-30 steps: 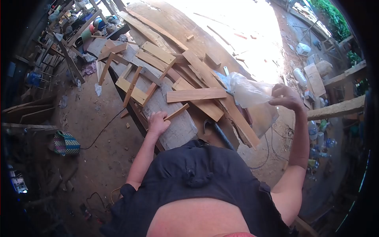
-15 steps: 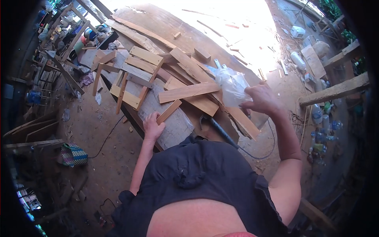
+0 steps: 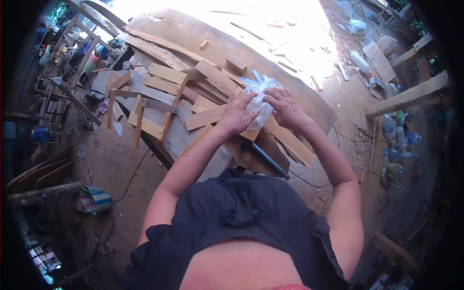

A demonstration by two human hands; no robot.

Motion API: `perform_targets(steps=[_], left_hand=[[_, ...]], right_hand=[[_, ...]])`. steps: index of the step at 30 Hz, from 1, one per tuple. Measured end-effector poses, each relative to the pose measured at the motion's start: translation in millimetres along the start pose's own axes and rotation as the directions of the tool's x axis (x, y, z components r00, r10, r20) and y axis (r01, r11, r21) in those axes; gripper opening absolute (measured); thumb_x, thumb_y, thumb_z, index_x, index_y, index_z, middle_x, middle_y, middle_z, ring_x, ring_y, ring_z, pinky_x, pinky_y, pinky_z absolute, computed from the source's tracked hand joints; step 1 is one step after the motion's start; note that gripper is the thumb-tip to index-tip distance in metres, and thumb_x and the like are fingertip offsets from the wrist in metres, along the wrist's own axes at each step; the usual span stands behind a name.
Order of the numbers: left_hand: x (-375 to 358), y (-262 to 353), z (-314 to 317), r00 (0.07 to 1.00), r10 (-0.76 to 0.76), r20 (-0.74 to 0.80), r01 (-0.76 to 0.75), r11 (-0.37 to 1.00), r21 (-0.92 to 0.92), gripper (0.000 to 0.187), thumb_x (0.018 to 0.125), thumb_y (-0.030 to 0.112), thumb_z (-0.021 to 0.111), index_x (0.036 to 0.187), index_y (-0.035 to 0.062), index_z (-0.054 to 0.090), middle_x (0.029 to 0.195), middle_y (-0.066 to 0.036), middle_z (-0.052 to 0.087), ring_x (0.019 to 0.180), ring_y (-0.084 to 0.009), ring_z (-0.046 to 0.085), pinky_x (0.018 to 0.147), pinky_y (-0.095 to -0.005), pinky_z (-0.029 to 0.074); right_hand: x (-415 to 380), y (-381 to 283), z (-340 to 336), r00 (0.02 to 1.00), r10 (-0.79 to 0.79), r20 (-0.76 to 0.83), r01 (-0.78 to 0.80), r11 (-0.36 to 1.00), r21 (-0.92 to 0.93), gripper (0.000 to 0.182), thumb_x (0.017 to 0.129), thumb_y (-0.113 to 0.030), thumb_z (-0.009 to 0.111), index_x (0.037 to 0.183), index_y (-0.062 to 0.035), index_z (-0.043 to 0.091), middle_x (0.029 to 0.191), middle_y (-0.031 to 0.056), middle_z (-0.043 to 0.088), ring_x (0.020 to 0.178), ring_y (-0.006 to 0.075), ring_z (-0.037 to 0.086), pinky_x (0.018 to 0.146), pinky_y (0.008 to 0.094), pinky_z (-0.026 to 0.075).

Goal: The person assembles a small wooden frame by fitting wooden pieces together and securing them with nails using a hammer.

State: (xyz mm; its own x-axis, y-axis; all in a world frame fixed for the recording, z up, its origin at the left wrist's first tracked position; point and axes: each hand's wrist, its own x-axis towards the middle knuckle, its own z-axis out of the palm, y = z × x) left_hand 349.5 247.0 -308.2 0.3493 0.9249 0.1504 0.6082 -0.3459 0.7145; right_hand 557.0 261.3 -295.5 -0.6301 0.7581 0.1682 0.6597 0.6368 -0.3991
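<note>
A clear, crumpled plastic bag (image 3: 262,118) lies on the wooden boards in front of me, its contents hard to make out. My left hand (image 3: 236,114) is at the bag's left side, thumb and fingers spread apart. From the right, my right hand (image 3: 288,110) has its fingers bent onto the bag's upper part, gripping the plastic. Two light-blue handle-like ends (image 3: 256,74) stick up just behind the bag. Under my left wrist is a short wooden strip (image 3: 195,140), partly covered by the forearm. A plank (image 3: 205,117) runs behind the left hand.
A small slatted wooden frame (image 3: 162,92) stands left of the plank pile. A dark-blue bar-like tool (image 3: 270,160) lies close to my body. A cable (image 3: 309,183) curves over the ground at right. Plastic bottles (image 3: 398,154) and a timber beam (image 3: 411,96) are further right.
My left hand has let go of the short wooden strip and moved right to the bag. My right hand has shifted left with the bag, which now sits lower on the boards.
</note>
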Motion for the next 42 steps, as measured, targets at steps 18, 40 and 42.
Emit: perform_targets(steps=[18,40,42], left_hand=[[14,12,52,0.986,-0.137,0.09,0.129,0.988,0.083,0.056,0.066,0.007,0.056,0.12,-0.0034,0.044,0.116,-0.024,0.045,0.103,-0.0388,0.05,0.089,-0.0433,0.042],[20,18,33,0.961,-0.209,0.183,0.212,0.977,0.004,0.072,0.064,0.012,0.056,0.13,-0.0085,0.034,0.129,-0.026,0.04,0.122,-0.0356,0.039,0.105,-0.0361,0.03],[20,21,34,0.96,-0.208,0.189,0.212,0.977,-0.002,0.073,0.064,0.012,0.057,0.13,-0.0089,0.035,0.129,-0.027,0.04,0.122,-0.0357,0.039,0.104,-0.0361,0.03]], right_hand=[[-55,30,-56,0.759,0.397,0.516,-0.317,0.918,-0.24,0.028,0.068,-0.02,0.068,0.095,-0.0125,0.069,0.132,0.0096,0.042,0.13,0.0274,0.028,0.106,0.0456,0.023],[18,75,23,0.734,0.658,0.166,-0.595,0.742,-0.31,0.041,0.077,-0.014,0.055,0.117,-0.0068,0.05,0.119,0.0174,0.051,0.101,0.0338,0.057,0.084,0.0436,0.046],[26,75,28,0.789,0.598,0.141,-0.536,0.782,-0.32,0.039,0.075,-0.013,0.056,0.114,-0.0078,0.054,0.113,0.0161,0.055,0.099,0.0336,0.058,0.084,0.0433,0.046]])
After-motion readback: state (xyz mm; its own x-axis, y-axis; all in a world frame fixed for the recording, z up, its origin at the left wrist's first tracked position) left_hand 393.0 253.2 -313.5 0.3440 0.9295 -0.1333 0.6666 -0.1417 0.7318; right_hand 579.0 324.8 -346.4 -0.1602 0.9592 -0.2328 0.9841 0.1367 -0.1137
